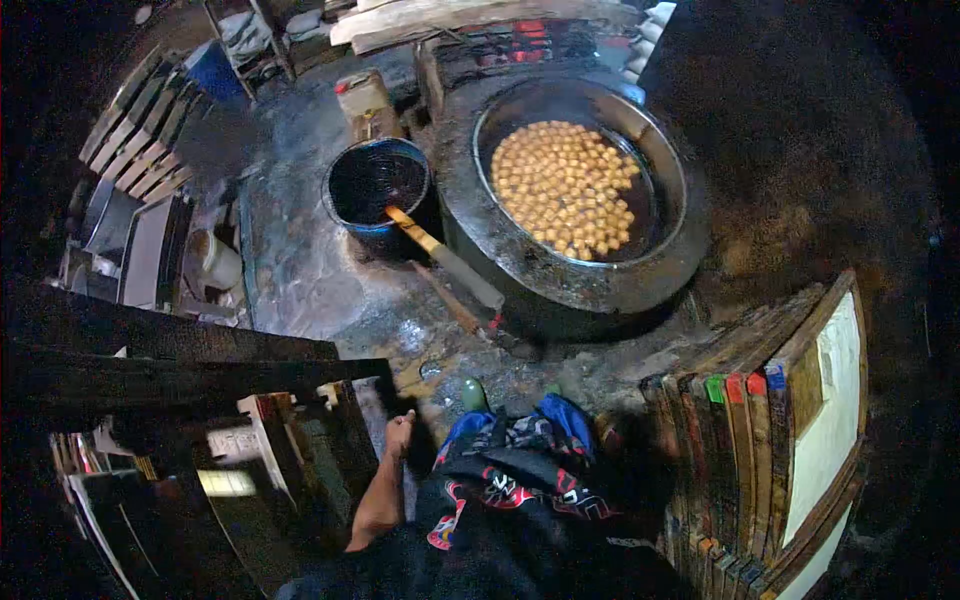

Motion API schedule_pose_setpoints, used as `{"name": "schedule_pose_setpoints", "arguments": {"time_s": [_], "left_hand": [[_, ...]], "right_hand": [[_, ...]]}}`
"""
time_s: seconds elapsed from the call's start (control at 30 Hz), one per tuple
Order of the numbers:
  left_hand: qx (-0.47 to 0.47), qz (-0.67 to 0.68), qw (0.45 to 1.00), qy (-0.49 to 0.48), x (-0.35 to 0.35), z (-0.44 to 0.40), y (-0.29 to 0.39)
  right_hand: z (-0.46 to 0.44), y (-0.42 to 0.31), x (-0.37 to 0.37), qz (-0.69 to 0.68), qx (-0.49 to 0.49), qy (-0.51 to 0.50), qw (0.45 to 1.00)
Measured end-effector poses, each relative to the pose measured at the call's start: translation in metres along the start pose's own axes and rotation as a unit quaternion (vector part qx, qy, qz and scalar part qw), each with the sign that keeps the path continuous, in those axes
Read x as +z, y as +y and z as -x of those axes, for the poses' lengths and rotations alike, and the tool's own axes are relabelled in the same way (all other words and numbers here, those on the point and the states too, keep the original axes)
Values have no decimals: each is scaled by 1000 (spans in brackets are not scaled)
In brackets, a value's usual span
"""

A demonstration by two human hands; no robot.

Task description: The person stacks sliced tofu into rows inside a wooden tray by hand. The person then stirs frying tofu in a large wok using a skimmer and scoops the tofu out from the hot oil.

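Note:
My left hand (400, 432) hangs low beside my body with its fingers curled closed, and nothing shows sticking out of it. It is nearest to the dark wooden rack (330, 380) on the left. My right hand does not show; the area at my right side is dark. Ahead stands a wide round vat (575, 290) with a metal rim, set in a thick dark surround. Many small golden-brown pieces (560, 185) float in dark liquid inside it. Left of the vat is a dark bucket (328, 200) with a wooden-handled paddle (445, 257) leaning out across the vat's edge.
Stacked wooden frames (745, 450), some with coloured ends, stand close on my right. A jerrycan (365, 105) sits behind the bucket. Firewood (480, 25) lies at the back. A white bucket (217, 260) and stacked trays (140, 125) are far left. The floor (330, 310) looks wet.

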State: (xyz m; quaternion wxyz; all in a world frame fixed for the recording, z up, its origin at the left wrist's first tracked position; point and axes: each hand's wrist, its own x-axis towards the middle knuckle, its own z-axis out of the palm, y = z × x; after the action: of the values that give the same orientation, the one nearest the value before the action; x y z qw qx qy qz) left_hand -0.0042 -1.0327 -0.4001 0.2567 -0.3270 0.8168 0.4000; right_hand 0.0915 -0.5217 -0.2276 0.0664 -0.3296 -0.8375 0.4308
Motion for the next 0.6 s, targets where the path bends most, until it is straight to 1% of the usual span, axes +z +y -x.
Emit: {"name": "schedule_pose_setpoints", "arguments": {"time_s": [0.03, 0.1, 0.13, 0.17, 0.2, 0.23, 0.27, 0.3, 0.33, 0.37, 0.4, 0.43, 0.47, 0.5, 0.57, 0.6], "left_hand": [[-1, 3, 1000, 0, -6, 1, 0], [77, 65, 995, -4, -4, 4, -30], [102, 124, 987, 14, 13, -4, -55], [97, 127, 987, 23, 24, -3, -82], [101, 148, 980, 87, 33, -1, -104], [81, 175, 977, 96, 27, 12, -101], [61, 202, 972, 105, 22, 26, -96], [18, 239, 969, 57, 5, 67, -75], [-6, 252, 963, 95, -4, 97, -58], [-31, 264, 955, 133, -6, 121, -60], [-90, 353, 923, 122, 4, 131, -99], [-70, 442, 878, 171, 8, 158, -94], [-165, 437, 857, 218, 23, 172, -140], [-217, 443, 837, 237, 31, 182, -161], [-258, 470, 814, 225, 35, 186, -150], [-267, 472, 811, 217, 36, 184, -142]], "right_hand": [[-26, -12, 27, -8, -27, -48, 998], [-85, -49, 89, -33, -96, -155, 983], [-118, -71, 123, -47, -131, -207, 968], [-149, -95, 160, -71, -164, -266, 947], [-173, -129, 189, -95, -150, -347, 921], [-202, -151, 222, -16, -141, -406, 903], [-215, -177, 248, -30, -58, -470, 880], [-225, -193, 277, -21, 12, -499, 866], [-229, -203, 307, -9, 48, -501, 864], [-234, -207, 334, 4, 86, -504, 860], [-250, -188, 376, 28, 105, -533, 839], [-259, -172, 415, 48, 121, -562, 817], [-245, -178, 426, -184, 263, -611, 723], [-232, -199, 414, -172, 271, -589, 742], [-233, -180, 447, -240, 349, -604, 675], [-232, -174, 457, -257, 356, -600, 669]]}}
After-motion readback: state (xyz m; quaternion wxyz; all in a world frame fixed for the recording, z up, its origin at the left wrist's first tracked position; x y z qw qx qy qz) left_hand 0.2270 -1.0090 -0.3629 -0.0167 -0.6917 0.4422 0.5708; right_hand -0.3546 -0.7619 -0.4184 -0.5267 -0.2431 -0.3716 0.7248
